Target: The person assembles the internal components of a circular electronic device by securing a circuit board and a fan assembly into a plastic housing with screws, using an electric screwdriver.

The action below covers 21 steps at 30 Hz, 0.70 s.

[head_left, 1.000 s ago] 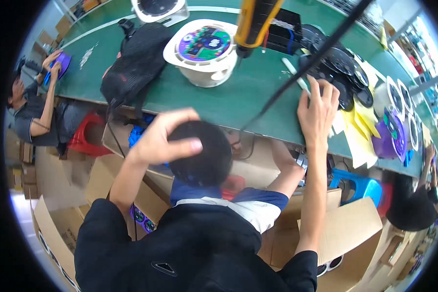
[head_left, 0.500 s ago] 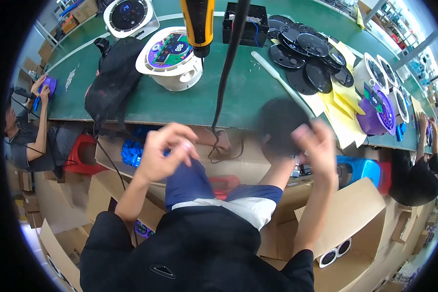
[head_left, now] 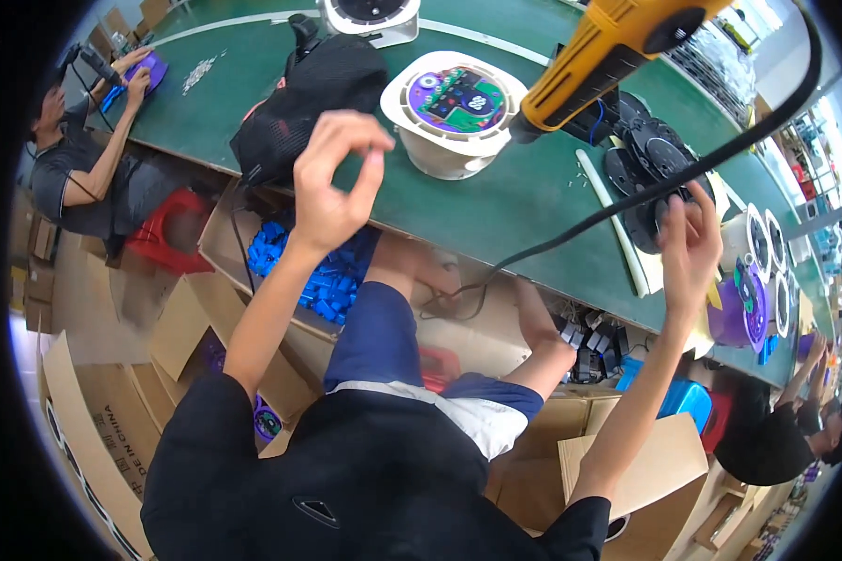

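My left hand (head_left: 335,187) is raised over the near table edge, beside a black mesh bag (head_left: 313,103). Its fingers curl in with thumb and forefinger tips close together; anything between them is too small to see. To its right stands a white housing (head_left: 440,157) with a purple and green circuit board facing up. My right hand (head_left: 692,248) reaches to the right, fingers pinched at the edge of a thin black disc (head_left: 638,224). The cable crosses in front of part of that disc. More black discs (head_left: 660,150) lie heaped behind it.
A yellow-black power screwdriver (head_left: 589,70) hangs over the table, its black cable (head_left: 627,206) looping across. A pale rod (head_left: 613,224) lies near the discs. White and purple housings (head_left: 741,309) stand at right. Blue parts fill a box (head_left: 217,229) below. Co-workers sit on both sides.
My right hand has moved away to the right with a black disc, from over the near edge to the heap. My left hand has risen toward the bag. The view has turned and shifted.
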{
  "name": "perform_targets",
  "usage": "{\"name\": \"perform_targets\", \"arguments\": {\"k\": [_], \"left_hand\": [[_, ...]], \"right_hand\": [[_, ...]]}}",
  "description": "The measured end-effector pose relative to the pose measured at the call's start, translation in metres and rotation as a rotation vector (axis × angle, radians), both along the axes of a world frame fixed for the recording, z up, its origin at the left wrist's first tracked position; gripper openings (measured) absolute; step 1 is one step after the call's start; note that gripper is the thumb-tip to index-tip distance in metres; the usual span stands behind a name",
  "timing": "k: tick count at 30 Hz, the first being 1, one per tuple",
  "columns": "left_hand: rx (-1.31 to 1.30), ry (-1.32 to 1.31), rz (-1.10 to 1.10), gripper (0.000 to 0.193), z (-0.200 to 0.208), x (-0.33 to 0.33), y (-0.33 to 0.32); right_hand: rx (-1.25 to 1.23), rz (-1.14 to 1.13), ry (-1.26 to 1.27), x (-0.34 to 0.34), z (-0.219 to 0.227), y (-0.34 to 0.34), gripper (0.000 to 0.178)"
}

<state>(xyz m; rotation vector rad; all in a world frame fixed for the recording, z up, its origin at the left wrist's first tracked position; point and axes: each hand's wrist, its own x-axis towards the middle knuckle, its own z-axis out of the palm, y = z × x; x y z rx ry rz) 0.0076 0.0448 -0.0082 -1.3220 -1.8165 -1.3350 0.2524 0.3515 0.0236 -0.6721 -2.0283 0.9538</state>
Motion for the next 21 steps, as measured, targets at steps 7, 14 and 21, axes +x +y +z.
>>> {"name": "perform_targets", "arguments": {"k": [7, 14, 21], "left_hand": [[0.075, -0.117, 0.001, 0.026, -0.008, -0.047, 0.050], [0.042, -0.299, -0.175, 0.040, -0.034, -0.040, 0.040], [0.011, -0.246, -0.218, 0.048, -0.019, -0.036, 0.066]], "right_hand": [[-0.145, 0.933, 0.178, -0.123, 0.047, -0.057, 0.085], [-0.293, 0.775, 0.564, -0.146, 0.074, -0.066, 0.051], [-0.354, 1.245, 0.492, -0.185, 0.127, -0.035, 0.059]]}}
